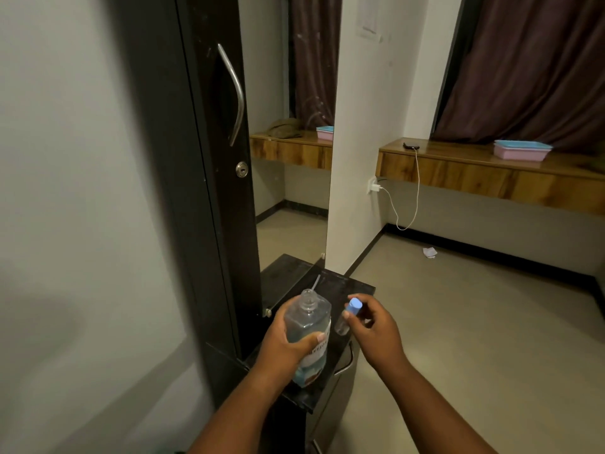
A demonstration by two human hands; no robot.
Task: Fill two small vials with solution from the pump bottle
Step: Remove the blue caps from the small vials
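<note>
My left hand point(288, 345) grips a clear bottle point(307, 326) of bluish solution, tilted over the black cabinet top point(347, 290); its neck is open, with no pump head on it. A thin pump tube point(316, 283) lies on the top behind the bottle. My right hand point(373, 326) holds a small clear vial point(343, 324) with a blue cap point(354, 305) pinched between thumb and fingers, just right of the bottle. A second vial is not visible.
A tall black wardrobe door point(209, 158) with a metal handle stands at left, a mirror point(294, 142) beside it. The cabinet has a drawer handle point(345, 365) below. A wooden wall shelf point(491, 172) with a pink-blue box point(520, 149) and a charging phone point(411, 146) runs at right.
</note>
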